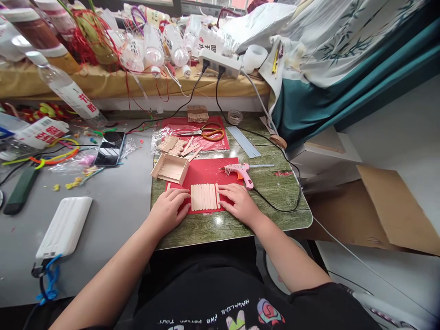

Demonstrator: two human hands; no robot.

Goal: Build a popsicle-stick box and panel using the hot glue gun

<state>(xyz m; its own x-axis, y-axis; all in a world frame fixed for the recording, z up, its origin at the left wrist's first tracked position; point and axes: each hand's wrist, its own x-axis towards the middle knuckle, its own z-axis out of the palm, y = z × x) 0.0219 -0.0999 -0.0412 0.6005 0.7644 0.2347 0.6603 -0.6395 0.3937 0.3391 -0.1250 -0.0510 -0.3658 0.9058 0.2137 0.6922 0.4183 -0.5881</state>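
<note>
Several wooden craft sticks lie side by side in a row on a red sheet. My left hand rests at the row's left side, thumb and fingers apart, with another stick showing just past its fingers. On the right, my right hand has its spread thumb and fingertips against the single stick at that end. An open wooden box made of sticks sits beyond my left hand. Just past my right hand lies a pink glue gun with a glue stick in its back.
Orange-handled scissors, loose sticks and clear glue sticks lie farther back, near a tape roll. A phone and white power bank are left. A black cord loops right; a power strip sits on the ledge.
</note>
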